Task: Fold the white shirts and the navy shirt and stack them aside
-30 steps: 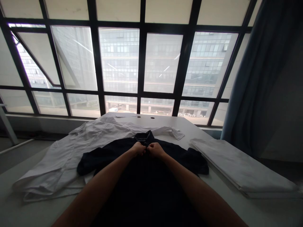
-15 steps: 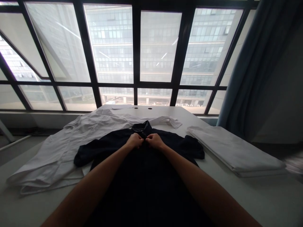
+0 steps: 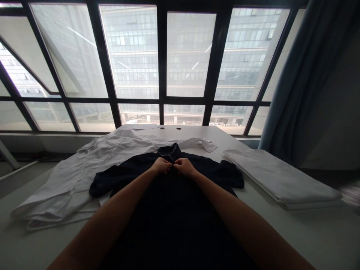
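Note:
A dark navy short-sleeved shirt [image 3: 135, 165] lies spread on the white table, its collar pointing toward the window and its sleeves out to both sides. My left hand [image 3: 161, 165] pinches the front of the shirt just below the collar. Close beside it, my right hand [image 3: 184, 167] pinches the same front edge from the other side, the fingertips of both hands almost meeting. Any button between the fingers is too small and dark to make out. The lower part of the shirt is very dark and partly behind my forearms.
A white long-sleeved shirt [image 3: 70, 180] lies spread out to the left, partly under the navy one. Folded white cloth [image 3: 281, 178] rests on the right side of the white table [image 3: 208, 133]. Beyond stand large windows; a blue-grey curtain [image 3: 292, 86] hangs at the right.
Both hands stay at the shirt front below the collar, with only a slight shift of the fingers. The view has moved a little.

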Tool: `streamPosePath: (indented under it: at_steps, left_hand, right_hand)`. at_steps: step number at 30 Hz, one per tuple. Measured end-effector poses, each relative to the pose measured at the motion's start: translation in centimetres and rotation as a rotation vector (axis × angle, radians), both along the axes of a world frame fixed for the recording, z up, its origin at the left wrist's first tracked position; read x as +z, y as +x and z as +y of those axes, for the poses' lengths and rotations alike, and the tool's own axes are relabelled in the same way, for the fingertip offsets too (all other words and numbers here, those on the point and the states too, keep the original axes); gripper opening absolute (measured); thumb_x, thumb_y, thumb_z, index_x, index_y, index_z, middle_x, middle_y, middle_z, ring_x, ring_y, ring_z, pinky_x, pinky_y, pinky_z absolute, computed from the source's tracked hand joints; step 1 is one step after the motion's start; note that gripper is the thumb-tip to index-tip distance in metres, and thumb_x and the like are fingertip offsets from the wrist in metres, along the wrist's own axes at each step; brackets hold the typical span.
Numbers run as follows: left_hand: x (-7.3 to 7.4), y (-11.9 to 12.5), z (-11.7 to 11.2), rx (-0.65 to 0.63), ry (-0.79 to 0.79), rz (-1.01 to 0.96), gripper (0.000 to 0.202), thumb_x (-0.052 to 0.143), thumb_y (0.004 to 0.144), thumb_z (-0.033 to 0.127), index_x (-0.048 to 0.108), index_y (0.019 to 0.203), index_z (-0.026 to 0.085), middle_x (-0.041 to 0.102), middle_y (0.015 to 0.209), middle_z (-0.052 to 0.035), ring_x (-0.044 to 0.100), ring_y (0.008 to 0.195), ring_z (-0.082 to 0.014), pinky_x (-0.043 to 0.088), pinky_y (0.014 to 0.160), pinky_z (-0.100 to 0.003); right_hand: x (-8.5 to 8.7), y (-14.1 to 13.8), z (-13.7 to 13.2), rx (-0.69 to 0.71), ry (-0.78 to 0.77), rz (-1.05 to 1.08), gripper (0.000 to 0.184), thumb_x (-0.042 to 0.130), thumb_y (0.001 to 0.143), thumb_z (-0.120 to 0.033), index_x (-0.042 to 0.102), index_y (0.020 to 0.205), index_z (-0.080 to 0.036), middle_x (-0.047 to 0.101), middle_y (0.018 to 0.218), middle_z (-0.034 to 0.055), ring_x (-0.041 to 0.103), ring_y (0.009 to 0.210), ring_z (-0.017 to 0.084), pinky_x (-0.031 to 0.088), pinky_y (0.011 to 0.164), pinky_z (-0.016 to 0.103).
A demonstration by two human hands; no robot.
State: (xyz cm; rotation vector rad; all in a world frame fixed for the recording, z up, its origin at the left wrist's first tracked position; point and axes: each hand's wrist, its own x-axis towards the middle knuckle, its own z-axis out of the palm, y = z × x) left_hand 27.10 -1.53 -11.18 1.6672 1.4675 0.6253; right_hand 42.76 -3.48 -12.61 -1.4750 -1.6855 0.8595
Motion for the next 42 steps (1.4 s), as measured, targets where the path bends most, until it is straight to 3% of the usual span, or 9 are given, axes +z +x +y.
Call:
streamPosePath:
  at_steps: [4,9,15,19,24,30,36,42]
  left_hand:
    - [0.3,0.0,-0.2,0.029,-0.065,-0.064,0.026,0.064,0.084,0.032,0.068,0.072,0.009,0.053,0.051,0.0029,0.042,0.036,-0.0056,0.025,0.037,-0.020]
    - [0.5,0.2,-0.5,0.046,-0.082,-0.121,0.023,0.061,0.086,0.028,0.066,0.073,0.009,0.053,0.054,0.0031,0.044,0.037,-0.0051,0.026,0.037,-0.020]
    - [0.5,0.3,-0.8,0.043,-0.076,-0.131,0.029,0.068,0.081,0.034,0.063,0.065,0.010,0.054,0.054,0.0018,0.043,0.038,-0.0049,0.026,0.037,-0.019]
    - [0.7,0.3,-1.0,0.025,-0.079,-0.137,0.027,0.064,0.083,0.027,0.061,0.061,0.011,0.055,0.054,0.0013,0.043,0.038,-0.0049,0.025,0.037,-0.020]
    - [0.9,0.4,-1.2,0.037,-0.076,-0.141,0.034,0.058,0.088,0.036,0.063,0.066,0.011,0.056,0.054,0.0000,0.044,0.039,-0.0062,0.029,0.039,-0.020]
    - [0.3,0.5,-0.9,0.047,-0.046,-0.144,0.036,0.067,0.082,0.040,0.060,0.061,0.012,0.049,0.048,0.0035,0.040,0.036,-0.0049,0.024,0.037,-0.019]
    - [0.1,0.6,-0.8,0.009,-0.002,-0.186,0.029,0.066,0.082,0.032,0.060,0.062,0.012,0.046,0.047,0.0062,0.039,0.037,-0.0039,0.025,0.038,-0.018]
    - [0.5,0.3,-1.1,-0.082,0.046,-0.218,0.017,0.060,0.086,0.025,0.060,0.073,0.013,0.048,0.050,0.0072,0.043,0.038,-0.0043,0.031,0.040,-0.017]
  right_hand:
    - [-0.3,0.1,-0.1,0.019,0.051,0.008,0.010,0.060,0.081,-0.015,0.067,0.087,-0.012,0.070,0.072,0.0014,0.059,0.048,0.008,0.044,0.046,0.016]
    - [-0.4,0.1,-0.2,0.011,0.081,0.013,0.008,0.060,0.081,-0.016,0.066,0.084,-0.012,0.070,0.073,0.0019,0.061,0.049,0.010,0.045,0.047,0.017]
    - [0.5,-0.2,-0.3,0.011,-0.084,0.089,0.016,0.048,0.090,-0.015,0.063,0.091,-0.013,0.070,0.072,0.0019,0.059,0.043,0.007,0.039,0.039,0.015]
    - [0.6,-0.3,-0.2,-0.013,-0.080,0.052,0.009,0.056,0.084,-0.012,0.062,0.091,-0.013,0.070,0.068,0.0009,0.059,0.044,0.008,0.040,0.040,0.014]
    - [0.3,-0.5,-0.2,-0.036,-0.016,-0.014,0.005,0.061,0.080,-0.015,0.063,0.084,-0.013,0.069,0.067,0.0018,0.060,0.046,0.008,0.041,0.044,0.015]
    - [0.3,-0.7,-0.7,-0.057,0.143,-0.154,0.009,0.066,0.078,-0.021,0.067,0.082,-0.013,0.071,0.071,0.0043,0.063,0.054,0.011,0.044,0.052,0.018]
    - [0.7,-0.4,-0.3,0.006,-0.053,0.007,0.008,0.057,0.084,-0.018,0.062,0.080,-0.014,0.066,0.062,-0.0002,0.058,0.045,0.009,0.041,0.043,0.017]
    - [1.1,-0.5,-0.2,0.028,-0.111,0.025,0.020,0.047,0.091,-0.020,0.056,0.074,-0.015,0.060,0.055,-0.0027,0.055,0.041,0.008,0.037,0.038,0.015]
